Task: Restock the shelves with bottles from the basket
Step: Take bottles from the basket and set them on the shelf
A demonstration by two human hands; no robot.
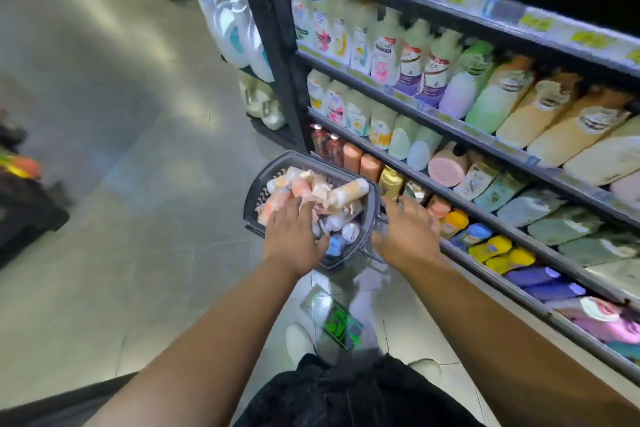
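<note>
A dark plastic basket [258, 177] stands on the floor beside the shelves, heaped with orange, white and blue bottles [346, 192]. My left hand [292, 236] reaches over the basket with fingers spread, its fingertips on the orange bottles at the left of the heap. My right hand [407, 236] hovers open just right of the basket's rim, in front of the lowest shelf, holding nothing. The shelf unit [485, 149] on the right carries rows of lotion and shampoo bottles on several levels.
A green and clear packet [337, 317] lies on the tiled floor between my white shoes [299, 343]. White jugs [232, 31] hang at the shelf's end post. Dark items sit at the left edge [24, 198]. Open floor spreads to the left.
</note>
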